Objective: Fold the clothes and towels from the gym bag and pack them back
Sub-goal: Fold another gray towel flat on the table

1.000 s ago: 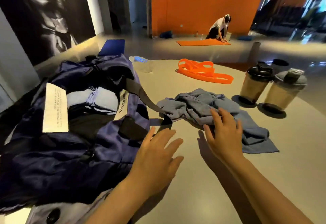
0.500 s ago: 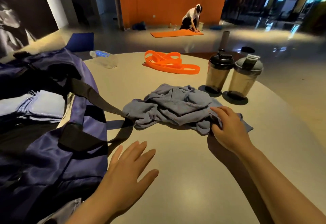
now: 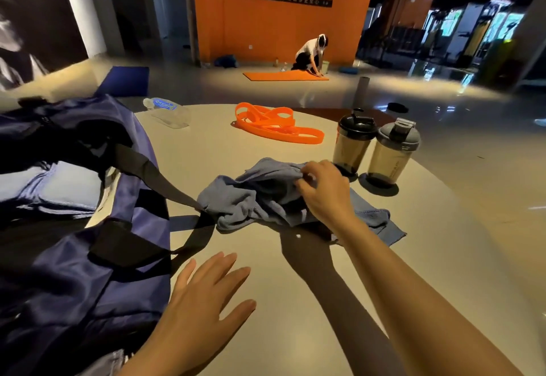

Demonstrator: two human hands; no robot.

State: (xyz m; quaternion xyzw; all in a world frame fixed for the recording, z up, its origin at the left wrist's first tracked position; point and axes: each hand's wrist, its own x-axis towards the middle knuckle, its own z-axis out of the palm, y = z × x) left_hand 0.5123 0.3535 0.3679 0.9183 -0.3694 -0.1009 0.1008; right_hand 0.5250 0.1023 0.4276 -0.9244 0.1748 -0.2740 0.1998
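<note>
Now the right hand [image 3: 320,190] is pinching up a bunch of the crumpled grey-blue towel [image 3: 254,198], fingers curled round a ridge of cloth near its far edge, while the left hand [image 3: 206,295] is hovering flat and spread over the round table [image 3: 266,301], fingers straight, holding nothing. That towel is the landmark: it is lying in a heap just right of the navy gym bag [image 3: 88,257], with the bag's black strap [image 3: 165,180] running onto its left edge and, by the look of it, touching it. Beyond the towel, the orange resistance band [image 3: 277,128] is sprawling on the tabletop, and to its far right two shaker bottles [image 3: 375,151] are standing close together, just beside the pinching hand. A clear water bottle [image 3: 167,112] is lying on its side, well behind the towel and to its left. Inside the open bag, pale blue folded cloth [image 3: 59,186] is showing. To do this well, I reckon the job is finding a true corner, not a mid-cloth bunch; lifting from the middle is only going to drag the heap. The free hand looks well placed to be catching a second corner, drawing the cloth away from the strap and shakers, then spreading it flat before any fold.
</note>
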